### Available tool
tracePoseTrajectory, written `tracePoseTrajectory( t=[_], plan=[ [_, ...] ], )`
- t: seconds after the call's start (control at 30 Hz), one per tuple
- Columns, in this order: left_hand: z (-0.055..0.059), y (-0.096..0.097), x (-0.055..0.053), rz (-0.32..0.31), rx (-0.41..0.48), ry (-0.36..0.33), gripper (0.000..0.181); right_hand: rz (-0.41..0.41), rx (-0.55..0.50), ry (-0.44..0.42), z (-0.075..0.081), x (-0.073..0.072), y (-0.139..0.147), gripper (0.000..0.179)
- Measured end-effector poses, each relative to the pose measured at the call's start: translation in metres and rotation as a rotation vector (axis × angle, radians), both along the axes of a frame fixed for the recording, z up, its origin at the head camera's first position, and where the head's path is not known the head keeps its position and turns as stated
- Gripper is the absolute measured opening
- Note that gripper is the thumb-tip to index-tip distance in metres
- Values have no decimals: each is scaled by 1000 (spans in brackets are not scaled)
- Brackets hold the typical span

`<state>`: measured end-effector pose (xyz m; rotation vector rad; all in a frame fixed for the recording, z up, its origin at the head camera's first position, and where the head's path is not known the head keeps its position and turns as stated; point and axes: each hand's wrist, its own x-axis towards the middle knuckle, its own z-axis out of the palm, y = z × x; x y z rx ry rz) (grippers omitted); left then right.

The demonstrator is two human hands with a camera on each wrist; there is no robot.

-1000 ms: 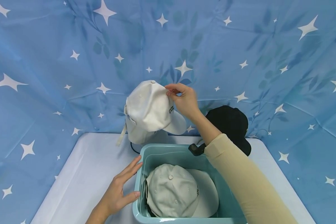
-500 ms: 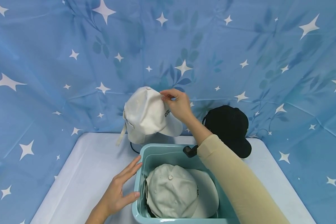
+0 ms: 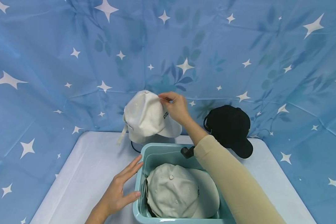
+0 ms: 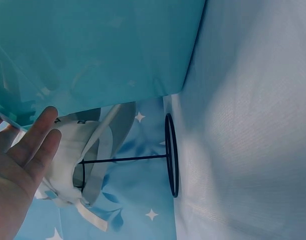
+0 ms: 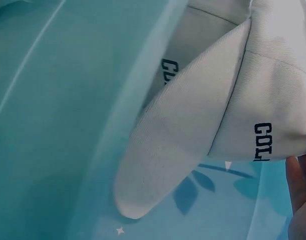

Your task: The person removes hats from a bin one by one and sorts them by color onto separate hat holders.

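Observation:
My right hand (image 3: 175, 105) pinches the front of the crown of a white baseball cap (image 3: 144, 112) with dark lettering. That cap sits over a second white baseball cap (image 5: 203, 37), mostly hidden beneath it, on a black wire stand (image 4: 127, 159) with a ring base. My left hand (image 3: 116, 193) has its fingers spread along the left rim of a teal bin (image 3: 138, 189). Inside the bin lies a pale baseball cap (image 3: 172, 189), brim to the right, with something dark partly showing under its left edge.
A black baseball cap (image 3: 226, 127) stands at the back right of the white table (image 3: 92, 161). Behind the table hangs a blue cloth (image 3: 168, 46) with white stars. My right sleeve (image 3: 229, 174) crosses over the bin's right side.
My right hand has lowered the white cap and shifted it slightly left, down over the cap beneath. My left hand has stayed at the bin's rim.

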<state>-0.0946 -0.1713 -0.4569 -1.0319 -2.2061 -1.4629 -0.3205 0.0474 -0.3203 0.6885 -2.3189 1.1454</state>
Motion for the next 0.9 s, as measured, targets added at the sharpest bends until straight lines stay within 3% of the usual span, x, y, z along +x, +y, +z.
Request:
tracePoseTrajectory(
  t=[0.6,0.9],
  plan=[
    [-3,-1,-1,2,-2,36,75,-13,34,-98,-22,1,-12,22],
    [-2,-1,-1,5,-5,28,74,-9,70,-89,-28,2,-13,22]
  ],
)
